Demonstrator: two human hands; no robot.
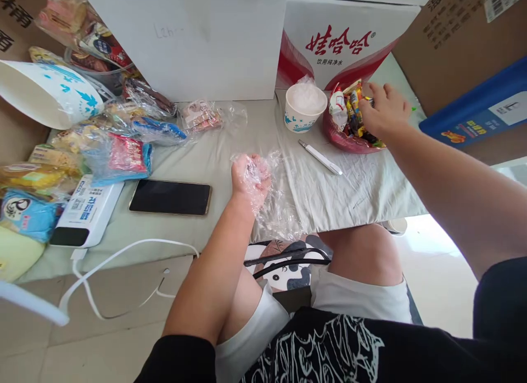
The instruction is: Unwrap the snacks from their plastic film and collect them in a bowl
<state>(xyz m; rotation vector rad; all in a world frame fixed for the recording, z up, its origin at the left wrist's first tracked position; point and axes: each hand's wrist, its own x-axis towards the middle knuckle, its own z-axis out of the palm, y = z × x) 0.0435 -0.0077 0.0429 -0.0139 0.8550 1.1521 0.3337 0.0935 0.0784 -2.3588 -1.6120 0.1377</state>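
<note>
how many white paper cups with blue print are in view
2. One paper cup stands upright beside the red candy bowl that the right hand reaches into. The other cup lies tipped on its side at far left, above the snack packets. More may be hidden there.

Head-worn view, forward and down, close over table (230, 152)

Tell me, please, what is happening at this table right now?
A seated person holds a clear plastic bag in the left hand, above the table's edge. The right hand reaches into a red bowl of wrapped candies. A paper cup and a white pen lie nearby, a phone and packed snack bags to the left.
</note>
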